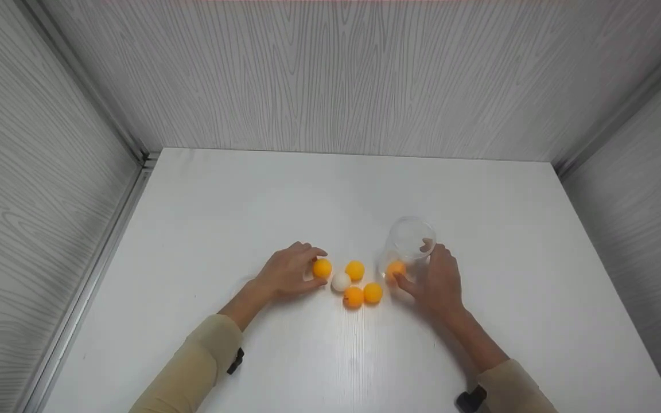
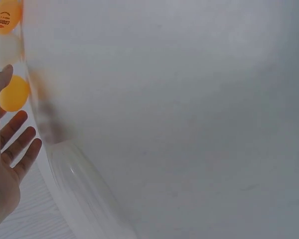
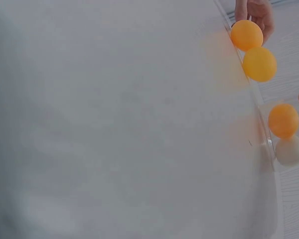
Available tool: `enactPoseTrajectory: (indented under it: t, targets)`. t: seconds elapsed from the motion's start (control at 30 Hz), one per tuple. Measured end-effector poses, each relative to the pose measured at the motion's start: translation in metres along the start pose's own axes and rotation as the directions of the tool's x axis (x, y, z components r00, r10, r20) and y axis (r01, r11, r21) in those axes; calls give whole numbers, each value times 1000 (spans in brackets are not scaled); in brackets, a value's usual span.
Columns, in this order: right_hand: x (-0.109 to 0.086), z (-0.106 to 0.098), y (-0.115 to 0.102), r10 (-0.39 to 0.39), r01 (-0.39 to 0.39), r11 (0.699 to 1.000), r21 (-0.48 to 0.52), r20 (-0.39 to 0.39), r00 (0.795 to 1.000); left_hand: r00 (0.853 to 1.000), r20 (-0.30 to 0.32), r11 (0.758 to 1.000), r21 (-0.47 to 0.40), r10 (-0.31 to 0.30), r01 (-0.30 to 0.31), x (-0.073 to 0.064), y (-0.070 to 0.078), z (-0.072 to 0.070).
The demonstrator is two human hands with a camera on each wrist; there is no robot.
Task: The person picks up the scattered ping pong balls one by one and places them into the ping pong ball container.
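Observation:
In the head view, my left hand (image 1: 289, 274) has its thumb and forefinger around an orange ping-pong ball (image 1: 322, 268), pinching it just above or at the table. My right hand (image 1: 442, 281) grips a clear cup (image 1: 412, 236), thumb in front and fingers behind, its mouth facing up. Through the cup wall shows an orange ball (image 1: 395, 270); the right wrist view also shows a white ball (image 3: 289, 151) beside that one. Between the hands sit a white ping-pong ball (image 1: 341, 281) and three orange ones, among them a printed ball (image 1: 353, 297).
A white tabletop (image 1: 330, 355) lies under everything, with grey wood-grain panels (image 1: 330, 74) rising at the back and both sides. Near my left wrist runs a faint transparent curved edge (image 1: 241, 282), mostly hidden by the arm.

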State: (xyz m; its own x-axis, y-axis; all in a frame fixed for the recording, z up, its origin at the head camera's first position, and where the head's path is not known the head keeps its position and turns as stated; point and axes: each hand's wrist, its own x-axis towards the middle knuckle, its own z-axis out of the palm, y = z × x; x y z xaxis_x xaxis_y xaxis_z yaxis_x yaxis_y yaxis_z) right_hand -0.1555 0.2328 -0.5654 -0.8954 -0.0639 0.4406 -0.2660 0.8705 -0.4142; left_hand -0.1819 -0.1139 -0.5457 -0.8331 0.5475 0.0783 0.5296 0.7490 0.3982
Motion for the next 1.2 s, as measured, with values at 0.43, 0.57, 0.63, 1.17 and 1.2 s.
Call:
enactPoseTrajectory:
  t: [0.43, 0.57, 0.63, 1.17, 1.2]
  targets:
    - [-1, -1, 0, -13, 13, 1000, 11, -10, 1000, 1000, 10, 1000, -8, -15, 16, 0, 1, 0]
    - [0, 0, 1, -19, 19, 1000, 17, -15, 1000, 1000, 11, 1000, -11, -20, 20, 0, 1, 1]
    - [0, 0, 1, -22, 22, 1000, 13, -14, 1000, 1000, 8, 1000, -12, -19, 19, 0, 1, 2]
    - [-1, -2, -3, 41, -41, 999, 15, 22, 999, 999, -38, 1000, 7, 16, -16, 0, -1, 4]
    - [-1, -2, -3, 41, -42, 999, 15, 21, 999, 999, -39, 1000, 5, 18, -18, 1, -1, 5]
